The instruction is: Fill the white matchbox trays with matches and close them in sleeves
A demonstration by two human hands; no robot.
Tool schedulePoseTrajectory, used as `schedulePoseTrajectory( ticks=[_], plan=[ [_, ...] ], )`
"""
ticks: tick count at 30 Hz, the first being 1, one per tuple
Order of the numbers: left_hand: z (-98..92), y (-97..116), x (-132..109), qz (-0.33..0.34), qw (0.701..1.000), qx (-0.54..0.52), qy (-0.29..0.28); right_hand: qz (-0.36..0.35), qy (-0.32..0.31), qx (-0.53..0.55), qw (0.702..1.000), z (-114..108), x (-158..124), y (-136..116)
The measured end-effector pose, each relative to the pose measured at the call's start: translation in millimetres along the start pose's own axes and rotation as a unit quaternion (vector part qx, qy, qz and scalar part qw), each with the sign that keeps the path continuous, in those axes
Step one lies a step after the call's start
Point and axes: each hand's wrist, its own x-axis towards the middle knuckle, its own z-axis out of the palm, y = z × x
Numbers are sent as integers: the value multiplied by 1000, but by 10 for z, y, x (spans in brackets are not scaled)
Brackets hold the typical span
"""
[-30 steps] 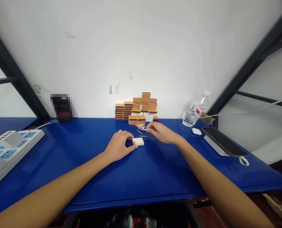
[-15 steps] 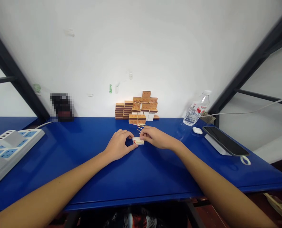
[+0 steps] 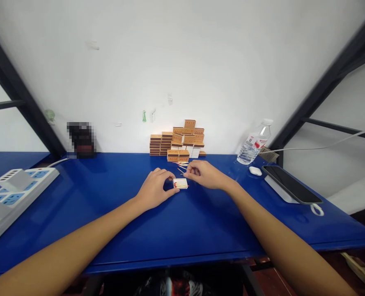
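A small white matchbox tray (image 3: 180,181) lies on the blue table with several red-tipped matches along its near side. My left hand (image 3: 154,187) grips the tray's left end between thumb and fingers. Just beyond and to the right of the tray, my right hand (image 3: 202,174) has thumb and fingertips pinched together at the end of a thin match (image 3: 181,170). Loose matches (image 3: 181,164) lie a little farther back, partly screened by the right hand.
Stacked orange-brown matchboxes (image 3: 187,139) stand against the wall. At the right are a water bottle (image 3: 254,144), a white earphone case (image 3: 255,171) and a phone (image 3: 290,183) propped on a white object. A power strip (image 3: 31,193) with plugs lies at the left.
My right hand has moved back from the tray toward the loose matches, uncovering the tray's right end. My left hand stays on the tray. The view has shifted slightly.
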Motion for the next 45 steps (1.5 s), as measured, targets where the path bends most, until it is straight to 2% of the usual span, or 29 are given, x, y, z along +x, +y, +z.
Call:
schedulePoseTrajectory(
  ticks=[4,11,15,20,26,28,32,34,36,39,42,45],
  plan=[
    [17,-18,-4,-6,1000,2,1,-29,-61,39,997,10,-28,-143],
    [11,-5,-8,-1,1000,3,-1,-46,-73,-12,996,59,-44,-122],
    [7,-1,-13,-5,1000,2,0,-38,-43,2,998,32,-42,-132],
    [0,10,-13,-8,1000,-2,-3,5,-11,62,998,7,-36,-158],
    [-2,22,-8,-5,1000,-5,-1,-28,20,89,995,53,-20,-118],
    [0,18,-8,-9,1000,-8,1,-20,35,101,994,70,-3,-112],
    [-2,8,-3,-21,999,-17,24,20,72,203,976,101,37,-132],
    [-7,6,2,-29,998,-21,42,27,71,243,967,118,50,-146],
    [-13,6,6,-38,997,-22,58,34,60,226,972,134,58,-144],
    [-18,3,9,-50,997,-17,63,36,71,140,987,139,63,-77],
    [-12,-2,6,-52,997,-15,49,32,101,75,992,122,72,71],
    [1,-8,-2,-39,999,-24,27,28,82,16,996,115,86,242]
  ],
)
